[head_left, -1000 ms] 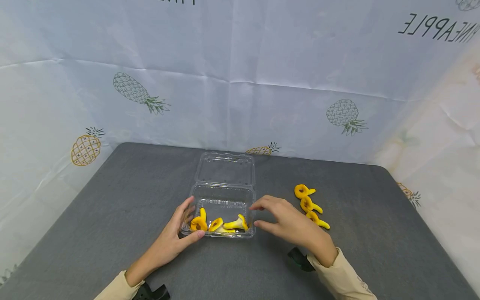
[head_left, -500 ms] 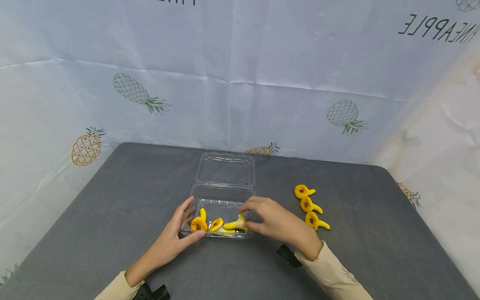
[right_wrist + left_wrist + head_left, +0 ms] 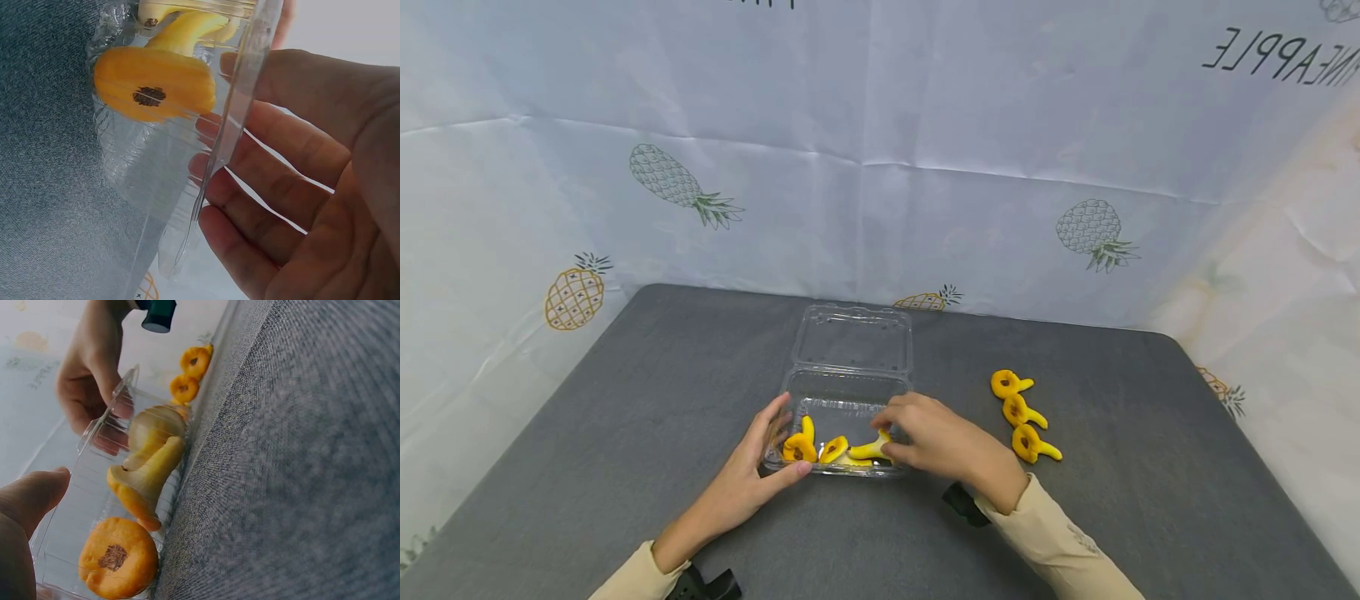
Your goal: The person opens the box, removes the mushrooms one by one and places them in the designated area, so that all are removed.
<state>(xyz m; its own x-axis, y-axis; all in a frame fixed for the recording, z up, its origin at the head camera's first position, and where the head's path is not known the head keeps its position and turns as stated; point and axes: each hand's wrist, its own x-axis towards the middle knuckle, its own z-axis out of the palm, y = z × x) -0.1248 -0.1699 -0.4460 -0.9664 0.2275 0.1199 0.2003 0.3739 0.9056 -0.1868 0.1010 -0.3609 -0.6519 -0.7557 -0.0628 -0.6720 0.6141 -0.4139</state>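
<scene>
A clear plastic clamshell box [image 3: 847,387], lid tipped back, holds several yellow chanterelle mushrooms. My left hand [image 3: 752,462] grips its near left corner, thumb on the front rim and fingers along the side. My right hand [image 3: 943,437] reaches over the right wall. In the right wrist view its thumb and fingertips are inside the box around the rightmost mushroom [image 3: 156,84], and I see no firm pinch on it. An upright-stemmed mushroom [image 3: 800,446] lies near my left fingers; another mushroom [image 3: 833,450] is mid-box. The rightmost one's cap is partly hidden by my right hand.
Right of the box, three more mushrooms [image 3: 1017,410] lie in a slanting row on the grey table [image 3: 1150,500]. A pineapple-print cloth [image 3: 865,167] hangs behind the table's far edge.
My right hand has moved left and in over the box's right wall, closer to the rightmost mushroom. The left hand and the box stay in place.
</scene>
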